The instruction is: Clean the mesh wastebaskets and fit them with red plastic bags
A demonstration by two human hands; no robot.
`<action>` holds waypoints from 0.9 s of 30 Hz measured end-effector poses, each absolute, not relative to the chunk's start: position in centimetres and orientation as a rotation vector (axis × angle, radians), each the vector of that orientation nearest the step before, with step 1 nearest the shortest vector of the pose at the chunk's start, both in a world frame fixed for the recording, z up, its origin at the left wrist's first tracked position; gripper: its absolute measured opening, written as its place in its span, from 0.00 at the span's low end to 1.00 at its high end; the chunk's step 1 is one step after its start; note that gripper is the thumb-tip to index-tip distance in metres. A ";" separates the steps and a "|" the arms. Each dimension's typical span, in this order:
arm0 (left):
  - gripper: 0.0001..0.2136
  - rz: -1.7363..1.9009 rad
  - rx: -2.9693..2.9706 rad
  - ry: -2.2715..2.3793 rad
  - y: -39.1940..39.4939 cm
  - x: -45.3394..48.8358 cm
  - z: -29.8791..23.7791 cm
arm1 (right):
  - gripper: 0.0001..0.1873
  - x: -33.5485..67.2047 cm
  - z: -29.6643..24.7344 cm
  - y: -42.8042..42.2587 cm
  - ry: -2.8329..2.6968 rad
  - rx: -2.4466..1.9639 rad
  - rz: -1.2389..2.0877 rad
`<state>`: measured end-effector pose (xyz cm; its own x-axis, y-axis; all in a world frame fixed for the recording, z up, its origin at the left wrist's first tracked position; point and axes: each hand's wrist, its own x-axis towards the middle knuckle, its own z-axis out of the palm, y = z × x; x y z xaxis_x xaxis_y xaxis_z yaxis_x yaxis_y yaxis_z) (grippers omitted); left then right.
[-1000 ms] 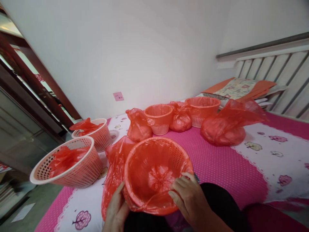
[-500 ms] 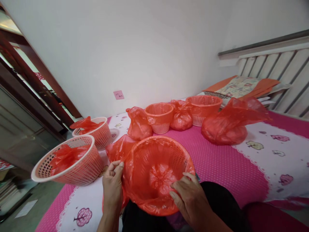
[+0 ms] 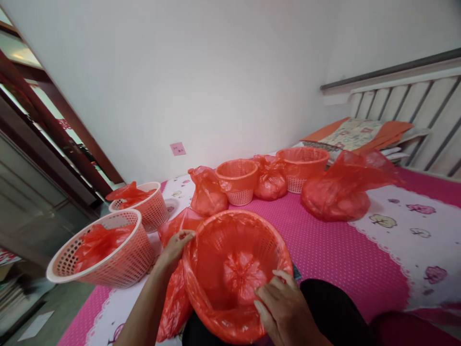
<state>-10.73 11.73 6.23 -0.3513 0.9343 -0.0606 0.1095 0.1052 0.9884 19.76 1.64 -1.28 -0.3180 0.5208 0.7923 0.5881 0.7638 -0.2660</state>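
Our left hand [image 3: 176, 246] has slid farther up the basket [image 3: 237, 269] rim, grip pinching the bag [image 3: 173, 302] to draw it over. Our right hand [image 3: 284, 307], clamped on the near rim, steadies it at the bed [image 3: 324, 250]'s near edge.

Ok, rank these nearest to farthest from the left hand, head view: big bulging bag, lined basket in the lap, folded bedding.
1. Lined basket, in the lap; the left hand holds its rim.
2. Big bulging bag, on the bed to the right.
3. Folded bedding, far right, by the headboard.
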 end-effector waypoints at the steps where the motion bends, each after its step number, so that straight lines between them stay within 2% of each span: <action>1: 0.22 1.316 1.049 1.579 12.0 -10.8 6.3 | 0.11 19.8 -1.3 1.7 -1.984 -0.830 -0.092; 4: 0.20 1.360 1.046 1.558 13.0 -11.0 6.2 | 0.12 19.9 -1.2 1.6 -1.992 -0.837 -0.086; 11: 0.15 1.705 1.123 1.481 15.5 -8.9 7.7 | 0.12 20.0 -0.8 1.3 -2.047 -0.862 -0.060; 18: 0.16 1.868 1.223 1.169 10.9 -5.7 12.2 | 0.12 20.1 -0.8 1.4 -2.038 -0.891 -0.081; 24: 0.32 1.551 1.435 1.726 7.8 -6.9 10.4 | 0.10 19.8 -0.7 0.8 -2.057 -0.916 -0.015; 27: 0.24 1.546 1.475 1.805 7.4 -6.0 8.0 | 0.10 20.3 0.0 1.0 -2.018 -0.856 0.132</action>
<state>-5.95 7.37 7.99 -0.4017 0.8470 0.3482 0.4742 -0.1329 0.8703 20.32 1.04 0.04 -0.3446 0.6165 0.7079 0.5192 0.7534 -0.4034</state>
